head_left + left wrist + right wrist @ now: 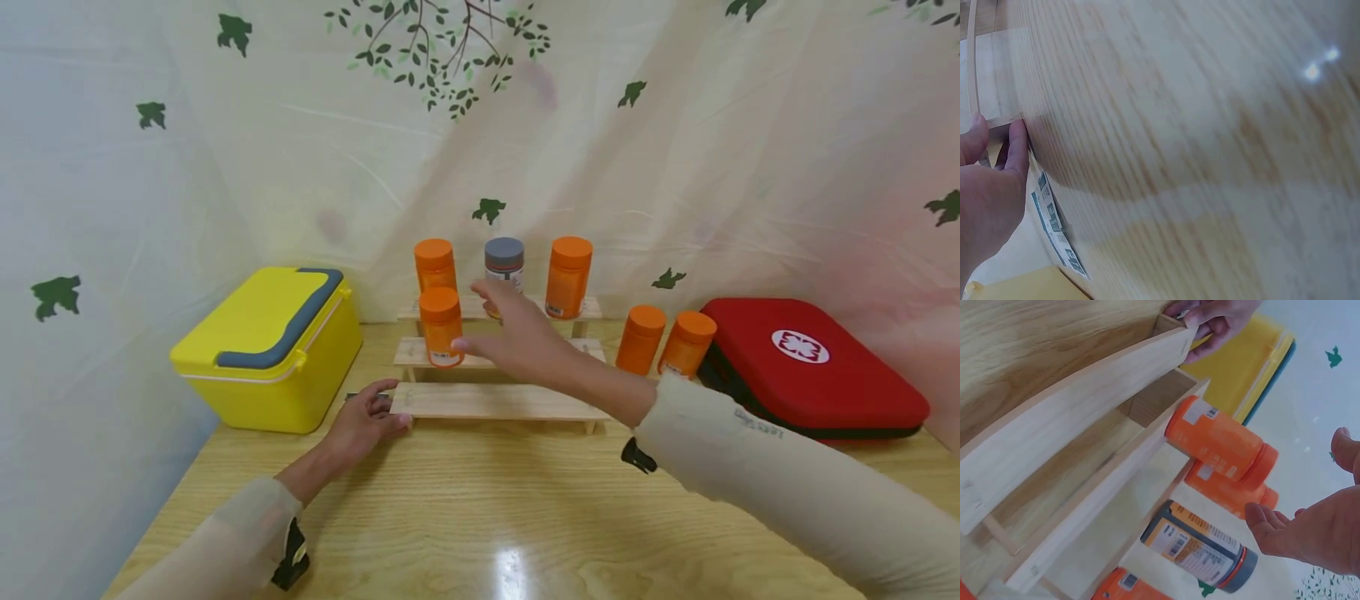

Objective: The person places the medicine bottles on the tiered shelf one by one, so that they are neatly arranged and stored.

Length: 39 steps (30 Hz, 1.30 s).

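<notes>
A three-step wooden rack point(495, 402) stands on the table. My left hand point(358, 427) pinches the left end of its lowest step, thumb in front and fingers behind. On the middle step, at the left, stands an orange bottle point(441, 333). My right hand point(521, 337) hovers just right of this bottle, thumb and fingers spread; the right wrist view shows a gap between them. The top step bears an orange bottle point(434, 260) at the left, a grey-lidded bottle point(1200, 547) in the middle, partly behind my right hand in the head view, and another orange bottle point(570, 279) at the right.
A yellow box point(262, 325) with a grey handle stands left of the rack. To the right are two orange bottles point(641, 340) on the table, beside a red case point(847, 375) with a white emblem. A patterned curtain point(360, 150) hangs behind.
</notes>
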Each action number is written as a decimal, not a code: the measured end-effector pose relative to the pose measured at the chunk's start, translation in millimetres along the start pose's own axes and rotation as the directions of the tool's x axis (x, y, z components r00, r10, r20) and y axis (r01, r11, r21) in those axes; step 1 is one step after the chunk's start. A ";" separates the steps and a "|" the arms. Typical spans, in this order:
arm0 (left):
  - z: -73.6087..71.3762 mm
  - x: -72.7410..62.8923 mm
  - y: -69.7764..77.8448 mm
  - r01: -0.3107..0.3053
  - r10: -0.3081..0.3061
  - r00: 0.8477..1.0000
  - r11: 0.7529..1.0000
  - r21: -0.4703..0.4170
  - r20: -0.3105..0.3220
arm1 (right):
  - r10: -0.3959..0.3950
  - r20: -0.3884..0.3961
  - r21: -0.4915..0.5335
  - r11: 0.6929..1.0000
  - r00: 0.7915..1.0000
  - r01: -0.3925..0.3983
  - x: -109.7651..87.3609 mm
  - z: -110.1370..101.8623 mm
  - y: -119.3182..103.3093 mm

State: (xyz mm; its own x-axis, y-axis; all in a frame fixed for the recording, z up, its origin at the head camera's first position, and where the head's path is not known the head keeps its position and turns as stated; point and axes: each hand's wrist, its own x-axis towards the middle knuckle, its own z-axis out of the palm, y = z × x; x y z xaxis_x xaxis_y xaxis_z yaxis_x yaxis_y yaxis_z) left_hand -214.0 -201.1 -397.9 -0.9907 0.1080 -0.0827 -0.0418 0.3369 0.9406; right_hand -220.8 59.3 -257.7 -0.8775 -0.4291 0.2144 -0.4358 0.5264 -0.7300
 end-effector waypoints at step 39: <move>0.7 2.5 -4.6 -0.010 0.011 1.000 0.997 -0.071 0.017 | 0.214 -0.250 -0.123 0.960 0.944 -0.250 -127.1 -139.4 130.3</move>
State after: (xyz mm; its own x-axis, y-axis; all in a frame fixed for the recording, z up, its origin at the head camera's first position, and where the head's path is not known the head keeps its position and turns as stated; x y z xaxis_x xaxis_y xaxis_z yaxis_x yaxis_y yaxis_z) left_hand -216.2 -201.8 -402.6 -0.9888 0.1278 -0.0776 -0.0409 0.2685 0.9624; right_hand -194.0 284.7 -289.7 -0.9720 -0.1093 0.2082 -0.2236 0.7031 -0.6750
